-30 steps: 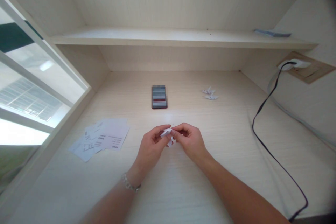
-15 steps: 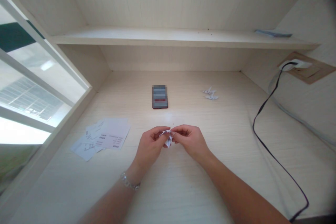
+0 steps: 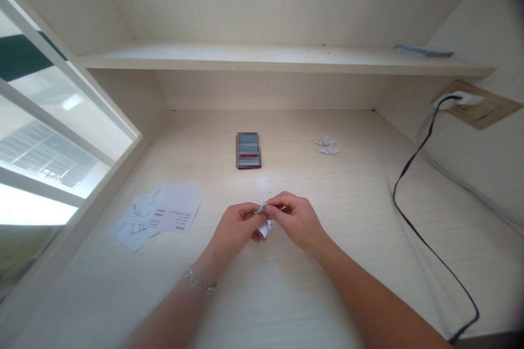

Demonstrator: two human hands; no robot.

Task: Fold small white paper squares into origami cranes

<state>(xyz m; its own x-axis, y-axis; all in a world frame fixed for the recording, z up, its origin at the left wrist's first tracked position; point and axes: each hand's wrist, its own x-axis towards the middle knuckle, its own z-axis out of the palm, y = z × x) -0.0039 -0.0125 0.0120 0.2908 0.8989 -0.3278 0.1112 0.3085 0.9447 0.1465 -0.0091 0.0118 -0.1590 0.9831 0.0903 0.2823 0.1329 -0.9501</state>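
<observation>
A small folded piece of white paper (image 3: 265, 228) is held over the surface (image 3: 262, 294), near the middle of the view, with a narrow flap hanging below the fingers. It is pinched between the left hand (image 3: 236, 226) and the right hand (image 3: 297, 221), and much of it is hidden by the fingers. Each grip is narrow and closed on the paper, which is lodged between the two sets of fingertips. A metal chain bracelet (image 3: 199, 282) is worn on the left wrist. Beyond the hands, two small folded paper pieces (image 3: 327, 145) are placed together on the surface, to the right. A dark rectangular object (image 3: 248, 150), its face pixelated, lies flat further ahead, well apart from the hands. To the left, a loose pile of printed white paper slips (image 3: 174, 210) is spread out beside a window (image 3: 49, 136). To the right, a black cable (image 3: 413, 218) is run across the surface from a white plug (image 3: 458, 100) set in a brown wall plate (image 3: 477, 103). Above, a flat bluish item (image 3: 423, 51) is laid on a pale shelf (image 3: 262, 57)
</observation>
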